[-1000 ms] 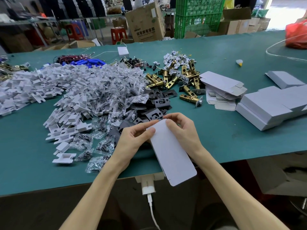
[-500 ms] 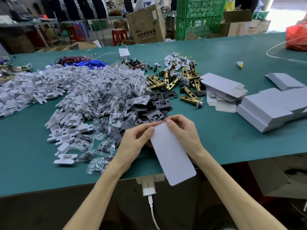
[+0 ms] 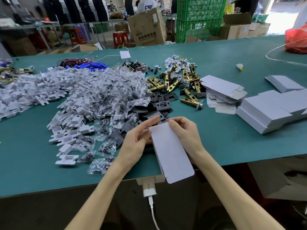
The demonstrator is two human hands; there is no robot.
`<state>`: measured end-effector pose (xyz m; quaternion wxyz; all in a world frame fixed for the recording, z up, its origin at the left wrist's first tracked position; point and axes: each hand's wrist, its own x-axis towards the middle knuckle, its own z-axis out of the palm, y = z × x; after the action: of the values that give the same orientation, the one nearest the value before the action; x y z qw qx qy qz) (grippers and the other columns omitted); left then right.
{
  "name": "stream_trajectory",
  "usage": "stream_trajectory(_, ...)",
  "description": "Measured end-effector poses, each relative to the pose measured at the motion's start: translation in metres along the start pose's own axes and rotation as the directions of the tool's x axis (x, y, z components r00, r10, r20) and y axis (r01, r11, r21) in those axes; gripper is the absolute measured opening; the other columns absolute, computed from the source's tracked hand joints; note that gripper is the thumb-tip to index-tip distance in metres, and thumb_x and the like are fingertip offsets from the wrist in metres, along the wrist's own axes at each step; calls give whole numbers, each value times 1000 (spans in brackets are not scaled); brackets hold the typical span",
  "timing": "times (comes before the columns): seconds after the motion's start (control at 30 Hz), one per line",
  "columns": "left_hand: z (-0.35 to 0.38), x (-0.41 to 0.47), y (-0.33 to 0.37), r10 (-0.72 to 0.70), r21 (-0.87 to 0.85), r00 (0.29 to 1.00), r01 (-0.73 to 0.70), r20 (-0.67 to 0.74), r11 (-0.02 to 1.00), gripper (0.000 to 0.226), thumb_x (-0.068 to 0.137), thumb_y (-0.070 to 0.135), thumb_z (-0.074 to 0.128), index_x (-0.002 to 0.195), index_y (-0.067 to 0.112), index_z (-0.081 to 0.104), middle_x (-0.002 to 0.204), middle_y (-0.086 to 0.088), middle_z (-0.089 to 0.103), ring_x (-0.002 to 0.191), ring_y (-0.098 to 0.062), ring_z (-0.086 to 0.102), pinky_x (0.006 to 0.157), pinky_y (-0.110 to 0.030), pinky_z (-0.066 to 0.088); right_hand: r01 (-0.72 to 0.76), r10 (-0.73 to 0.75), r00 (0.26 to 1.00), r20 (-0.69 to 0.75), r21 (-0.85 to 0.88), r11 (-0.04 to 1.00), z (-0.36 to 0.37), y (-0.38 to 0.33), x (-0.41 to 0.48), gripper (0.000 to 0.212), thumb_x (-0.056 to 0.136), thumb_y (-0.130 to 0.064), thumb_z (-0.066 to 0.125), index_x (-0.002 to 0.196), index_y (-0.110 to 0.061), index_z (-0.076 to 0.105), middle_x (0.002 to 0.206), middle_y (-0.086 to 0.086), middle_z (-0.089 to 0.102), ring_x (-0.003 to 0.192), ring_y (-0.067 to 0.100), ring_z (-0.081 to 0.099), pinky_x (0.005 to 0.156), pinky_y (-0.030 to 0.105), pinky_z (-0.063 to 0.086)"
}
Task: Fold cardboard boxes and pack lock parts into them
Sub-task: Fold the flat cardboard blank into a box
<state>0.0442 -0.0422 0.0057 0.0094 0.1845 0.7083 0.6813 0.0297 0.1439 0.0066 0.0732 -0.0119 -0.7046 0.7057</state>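
A long white cardboard box (image 3: 171,151) is held over the table's near edge, its rounded flap hanging past the edge toward me. My right hand (image 3: 184,131) grips its far right end, fingers curled over the top. My left hand (image 3: 136,138) is at the box's left side with its fingers stretched out toward the far end; the fingertips' contact is hidden. Brass latch bolts (image 3: 176,82), black strike plates (image 3: 159,103), small bagged screws (image 3: 106,97) and white plastic inserts (image 3: 49,90) lie in heaps behind the hands.
Flat box blanks (image 3: 222,90) and folded white boxes (image 3: 272,108) lie on the green table (image 3: 232,138) at the right. A charger with cable (image 3: 149,191) hangs at the near edge. Blue batteries and wires (image 3: 86,65) lie at the back; a red bag (image 3: 297,39) sits far right.
The left hand's fingers have straightened and reached further along the box's far end. The box and right hand have barely shifted.
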Motion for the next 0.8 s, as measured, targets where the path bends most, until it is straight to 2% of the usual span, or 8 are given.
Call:
stream_trajectory(0.1,-5,0,-1,27,65,999,-30,45,997,70,92,-31,33,131,13,70,153,11,55,143,-8,48,111,-35,48,-20,20,1000,-20,-5,1000,1,1,1,9,99,-18,64,97,-13,72,90,1,72,73,3,64,61,16,50)
stream_trajectory(0.2,-5,-1,-1,34,75,997,-39,72,996,67,89,-30,42,131,15,70,158,16,47,148,-12,43,102,-43,55,-53,53,998,-39,18,998,0,0,2,10,98,-19,63,97,-12,71,86,-1,71,69,2,63,56,16,48)
stream_trajectory(0.33,-3,0,-6,66,111,998,-66,2,992,42,92,-2,75,128,17,70,147,11,59,136,-9,55,95,-27,57,-101,99,995,21,122,987,2,-4,1,24,104,-25,58,102,-3,68,87,8,74,73,22,70,58,29,55)
stream_trajectory(0.4,-3,0,-6,3,61,993,4,-119,998,32,88,22,82,119,18,73,124,5,74,114,-8,68,86,-18,54,-90,75,993,95,168,982,4,-6,-2,32,106,-28,53,103,1,65,84,15,75,70,31,73,57,35,60)
stream_trajectory(0.47,-3,-1,-6,-79,4,977,81,-198,997,31,84,36,81,109,19,76,106,3,80,95,-9,73,80,-17,53,-58,38,990,139,141,988,6,-6,-4,34,106,-30,52,108,1,64,86,17,74,70,31,73,55,34,61)
stream_trajectory(0.57,-2,-2,-7,-86,-55,977,76,-197,996,22,84,34,82,101,19,78,99,1,81,88,-8,74,76,-15,52,-7,-15,986,163,135,991,5,-5,-3,36,106,-32,51,117,-1,65,104,19,72,87,29,72,69,39,63)
stream_trajectory(0.67,1,-1,-3,-85,-23,987,83,-139,996,23,86,33,81,107,22,77,105,2,80,97,-9,74,81,-16,53,68,-83,984,156,98,993,3,-5,-3,43,101,-42,49,119,-9,69,112,10,74,105,25,69,88,38,58)
stream_trajectory(0.8,3,-1,-3,-93,-17,991,92,-96,996,28,88,33,76,113,21,75,110,2,79,101,-10,74,85,-18,54,103,-126,966,224,108,989,2,-6,-5,36,93,-36,64,118,-10,69,111,5,76,103,16,69,89,27,55)
